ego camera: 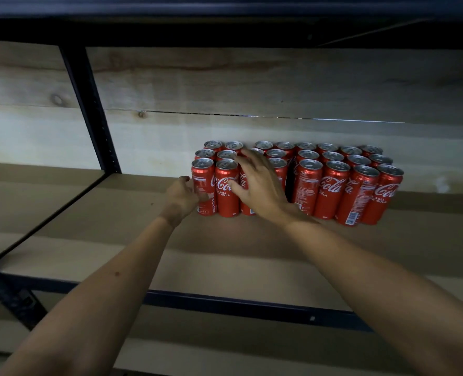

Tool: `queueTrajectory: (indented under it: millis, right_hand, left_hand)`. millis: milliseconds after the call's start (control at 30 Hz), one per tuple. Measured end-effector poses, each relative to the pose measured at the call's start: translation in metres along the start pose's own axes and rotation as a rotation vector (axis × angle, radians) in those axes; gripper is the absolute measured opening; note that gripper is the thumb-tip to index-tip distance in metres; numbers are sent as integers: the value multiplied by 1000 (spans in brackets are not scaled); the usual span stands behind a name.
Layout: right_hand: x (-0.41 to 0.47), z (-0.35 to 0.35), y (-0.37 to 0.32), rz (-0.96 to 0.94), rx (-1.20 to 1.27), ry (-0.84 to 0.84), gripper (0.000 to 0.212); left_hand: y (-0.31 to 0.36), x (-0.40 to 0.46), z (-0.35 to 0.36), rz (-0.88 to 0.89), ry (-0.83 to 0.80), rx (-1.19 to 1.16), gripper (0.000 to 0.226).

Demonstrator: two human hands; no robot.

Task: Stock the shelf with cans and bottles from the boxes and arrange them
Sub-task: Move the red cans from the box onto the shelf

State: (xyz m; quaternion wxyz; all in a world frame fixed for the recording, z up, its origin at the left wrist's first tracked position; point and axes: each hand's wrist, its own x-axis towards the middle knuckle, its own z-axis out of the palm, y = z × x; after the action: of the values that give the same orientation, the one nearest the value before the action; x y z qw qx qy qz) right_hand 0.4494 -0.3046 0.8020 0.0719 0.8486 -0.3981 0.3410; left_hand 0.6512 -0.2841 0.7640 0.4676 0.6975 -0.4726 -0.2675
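Observation:
Several tall red cola cans [330,185] stand in three rows at the back of a brown shelf board [225,253], close to the wooden back wall. My left hand [183,195] touches the side of the front-left can [203,185], its fingers loosely bent against it. My right hand [257,185] lies with spread fingers over the front of the third can in the front row, fingertips reaching the can tops behind. Neither hand wraps a can fully.
A dark blue metal upright [89,109] stands at the left and a blue front rail [238,308] runs along the shelf edge. The upper shelf [225,12] hangs close overhead. A pale wooden wall [252,85] closes the back.

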Motion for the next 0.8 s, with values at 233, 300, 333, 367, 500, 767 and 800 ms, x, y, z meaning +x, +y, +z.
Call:
queueTrajectory:
  millis: [233, 300, 333, 367, 500, 767, 800]
  right_hand:
    - [-89, 4, 15, 147, 90, -138, 34]
    - [-111, 0, 24, 190, 60, -254, 32]
    - [-121, -2, 28, 211, 58, -285, 30]
    - [-131, -5, 31, 230, 56, -305, 27]
    - [-167, -26, 34, 280, 81, -282, 19]
    - [-281, -48, 6, 175, 73, 3, 33]
    - [-296, -46, 4, 161, 88, 14, 38]
  left_hand:
    - [-20, -60, 32, -160, 40, 218, 54]
    - [-24, -78, 37, -95, 10, 343, 45]
    - [-26, -85, 40, -54, -13, 408, 45]
    - [-25, -94, 43, -20, -38, 458, 44]
    - [-15, -138, 61, 181, -156, 653, 37]
    - [-51, -262, 99, 817, -10, 765, 51]
    - [-61, -272, 102, 832, -22, 788, 57]
